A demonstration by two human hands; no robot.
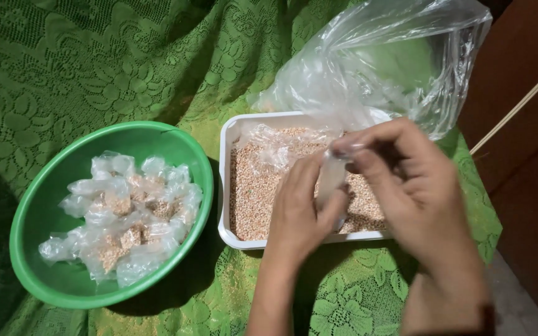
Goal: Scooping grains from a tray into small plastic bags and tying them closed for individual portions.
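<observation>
My left hand (pixel 300 214) and my right hand (pixel 415 186) are together over a white rectangular tray (pixel 226 186) filled with small tan grains (pixel 253 193). Both hands grip one small clear plastic packet (pixel 331 177): the left holds its lower part, the right pinches its top between thumb and forefinger. What is inside the packet is hard to see.
A green plastic bowl (pixel 45 205) at the left holds several small filled plastic packets (pixel 126 218). A large clear plastic bag (pixel 393 62) lies behind the tray. Everything rests on a green lace cloth (pixel 63 62). A brown wooden surface (pixel 524 143) stands at the right.
</observation>
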